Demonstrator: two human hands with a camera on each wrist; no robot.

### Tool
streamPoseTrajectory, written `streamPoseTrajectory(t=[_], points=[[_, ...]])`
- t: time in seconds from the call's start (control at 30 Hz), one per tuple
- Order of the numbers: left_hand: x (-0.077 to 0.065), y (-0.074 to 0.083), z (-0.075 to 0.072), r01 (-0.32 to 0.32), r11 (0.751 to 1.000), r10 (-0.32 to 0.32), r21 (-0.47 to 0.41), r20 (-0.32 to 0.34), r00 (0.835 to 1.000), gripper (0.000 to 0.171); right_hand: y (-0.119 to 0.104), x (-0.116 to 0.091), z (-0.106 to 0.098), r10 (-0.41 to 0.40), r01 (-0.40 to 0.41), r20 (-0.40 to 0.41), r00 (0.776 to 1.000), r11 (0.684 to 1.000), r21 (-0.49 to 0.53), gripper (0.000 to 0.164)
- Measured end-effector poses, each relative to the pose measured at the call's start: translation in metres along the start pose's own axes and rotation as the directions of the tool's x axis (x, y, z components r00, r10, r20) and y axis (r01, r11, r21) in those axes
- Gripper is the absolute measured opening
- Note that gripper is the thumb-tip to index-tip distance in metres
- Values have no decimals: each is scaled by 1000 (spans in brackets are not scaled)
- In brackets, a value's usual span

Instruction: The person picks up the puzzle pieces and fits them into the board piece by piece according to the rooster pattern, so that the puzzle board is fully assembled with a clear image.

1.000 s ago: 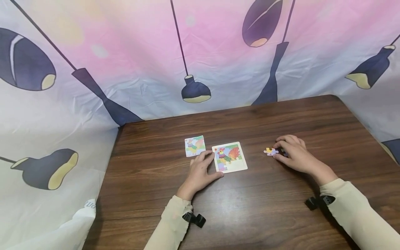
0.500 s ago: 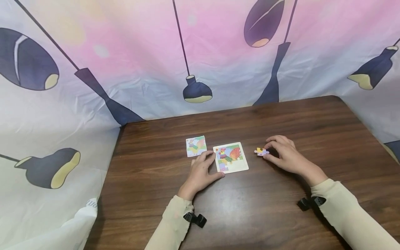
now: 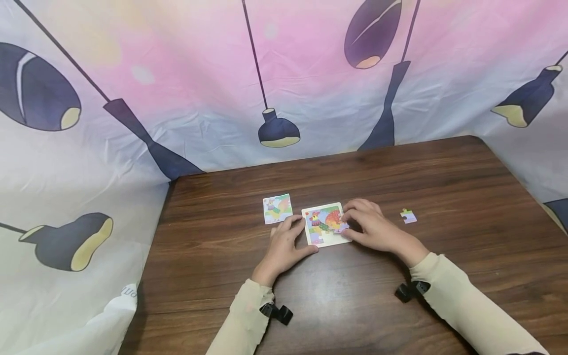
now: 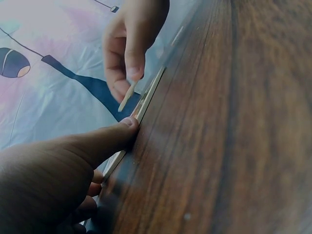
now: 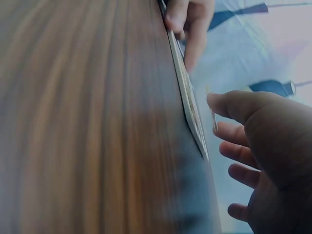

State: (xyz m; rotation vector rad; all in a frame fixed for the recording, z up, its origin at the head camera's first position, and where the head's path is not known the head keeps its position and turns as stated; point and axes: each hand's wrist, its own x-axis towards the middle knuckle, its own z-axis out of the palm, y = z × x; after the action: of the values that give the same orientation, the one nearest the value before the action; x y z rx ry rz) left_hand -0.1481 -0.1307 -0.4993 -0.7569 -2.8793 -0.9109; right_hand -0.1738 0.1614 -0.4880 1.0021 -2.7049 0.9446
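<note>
My left hand (image 3: 283,249) holds a square puzzle board (image 3: 329,240) on the table, thumb at its near edge and fingers at its left side. Colourful rooster pieces fill the upper part and lower left of the board; a pale bare patch shows at the lower right. Over the board's right side, my right hand (image 3: 379,230) pinches a jigsaw puzzle piece between thumb and fingers. In the left wrist view this piece (image 4: 126,99) is seen edge-on, tilted and raised above the board. Another jigsaw piece (image 3: 409,217), purple and green, lies to the right of the right hand.
A square picture card (image 3: 277,209) with a paler rooster lies just beyond the left hand. The dark wooden table (image 3: 355,296) meets a patterned cloth backdrop (image 3: 199,123) at its far edge.
My right hand has slid a jigsaw piece leftward across the table, then brought it over the board. The other piece, earlier partly under that hand, is now uncovered. The left hand stays put.
</note>
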Motion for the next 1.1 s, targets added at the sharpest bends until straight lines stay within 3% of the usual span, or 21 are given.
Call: streamPoseTrajectory(t=[0.47, 1.1], points=[[2, -3, 2, -2, 1000, 2, -1, 9, 1000, 86, -17, 10, 14, -14, 12, 80, 997, 1000, 29, 16], [3, -3, 2, 1, 1000, -1, -3, 0, 1000, 84, -14, 10, 15, -40, 39, 72, 997, 999, 20, 19]])
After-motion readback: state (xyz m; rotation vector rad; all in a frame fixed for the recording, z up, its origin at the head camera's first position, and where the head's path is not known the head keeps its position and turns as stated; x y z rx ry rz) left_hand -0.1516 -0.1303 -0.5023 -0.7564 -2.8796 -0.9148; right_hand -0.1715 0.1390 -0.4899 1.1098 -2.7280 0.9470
